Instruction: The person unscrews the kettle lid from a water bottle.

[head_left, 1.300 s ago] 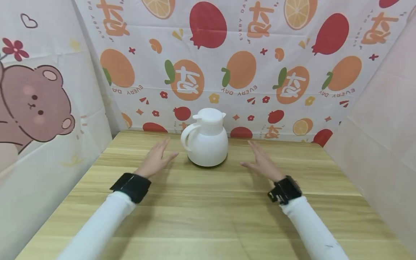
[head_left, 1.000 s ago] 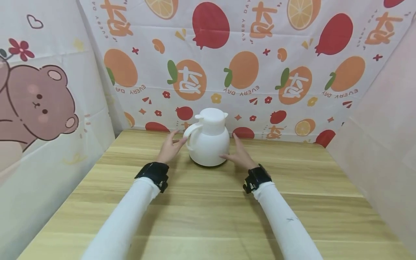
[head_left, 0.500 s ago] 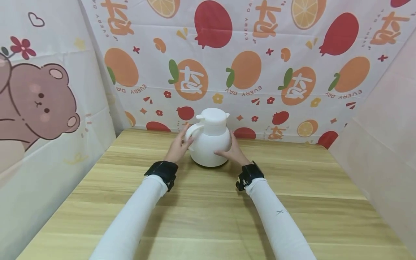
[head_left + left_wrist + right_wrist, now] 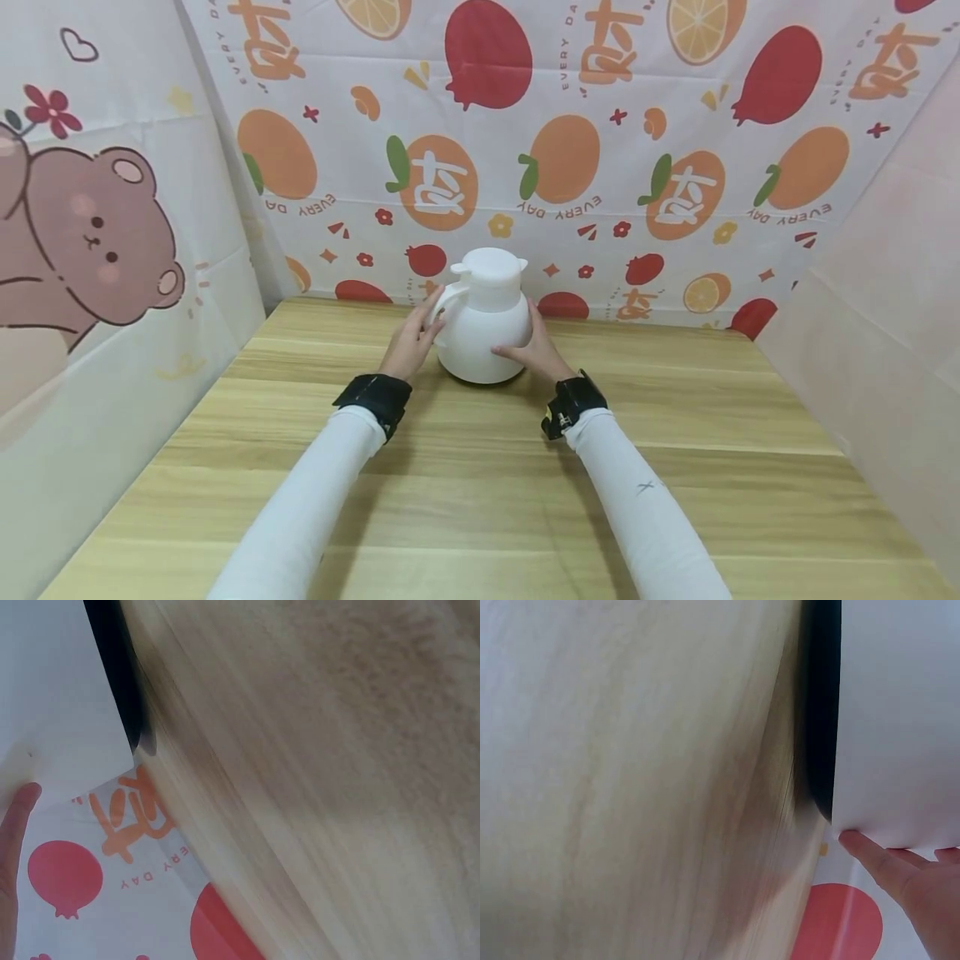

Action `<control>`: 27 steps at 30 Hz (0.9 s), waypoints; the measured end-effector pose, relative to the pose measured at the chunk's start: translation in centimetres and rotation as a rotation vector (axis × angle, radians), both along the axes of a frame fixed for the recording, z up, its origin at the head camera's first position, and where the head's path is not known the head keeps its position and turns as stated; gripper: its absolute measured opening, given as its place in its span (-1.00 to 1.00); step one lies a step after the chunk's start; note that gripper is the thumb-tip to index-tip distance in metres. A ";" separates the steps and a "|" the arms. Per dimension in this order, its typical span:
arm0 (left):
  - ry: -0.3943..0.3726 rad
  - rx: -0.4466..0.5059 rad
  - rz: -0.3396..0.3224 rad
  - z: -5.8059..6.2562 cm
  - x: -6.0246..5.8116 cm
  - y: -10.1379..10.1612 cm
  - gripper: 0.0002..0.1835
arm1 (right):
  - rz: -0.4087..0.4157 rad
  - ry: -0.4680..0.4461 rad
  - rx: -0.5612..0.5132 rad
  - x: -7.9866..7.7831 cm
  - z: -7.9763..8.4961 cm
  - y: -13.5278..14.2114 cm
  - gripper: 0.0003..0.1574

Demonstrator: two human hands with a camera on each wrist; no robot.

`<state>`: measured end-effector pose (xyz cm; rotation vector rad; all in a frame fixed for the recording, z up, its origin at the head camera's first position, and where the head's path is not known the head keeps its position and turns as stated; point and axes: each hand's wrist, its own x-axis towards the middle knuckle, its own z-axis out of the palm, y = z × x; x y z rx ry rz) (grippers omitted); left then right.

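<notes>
A white vacuum jug with a lid, a spout and a side handle stands upright on the table, its dark base low down. My left hand holds it at the handle side, thumb in front and fingers reaching behind. On the opposite side my right hand grips the round body, with the thumb across its front. In the left wrist view a fingertip lies at the jug's white wall. The right wrist view has several fingertips pressing the white body.
The wood-grain table stretches toward me in front of the jug. Close behind the jug hangs a fruit-print cloth. A bear-print cloth bounds the left side, and a pale cloth the right.
Both hands have moved inward from either side of the jug and now hold it. Over the last half second they hardly move, and the jug stays in place on the table.
</notes>
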<state>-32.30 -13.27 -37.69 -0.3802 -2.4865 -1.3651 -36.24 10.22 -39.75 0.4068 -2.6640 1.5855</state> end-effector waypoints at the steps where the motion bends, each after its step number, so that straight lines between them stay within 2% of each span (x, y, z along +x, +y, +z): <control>1: -0.002 0.000 0.001 0.0 0.0 0.0 -0.36 | 0.004 0.000 -0.002 0.0 0.0 0.0 0.40; 9: -0.028 -0.007 0.007 -0.1 0.2 -0.1 -0.38 | 0.015 -0.013 -0.009 0.1 -0.1 0.0 0.39; 27: 0.002 -0.046 0.016 -0.3 0.7 0.4 -0.37 | 0.064 0.002 -0.036 0.5 -0.1 0.6 0.39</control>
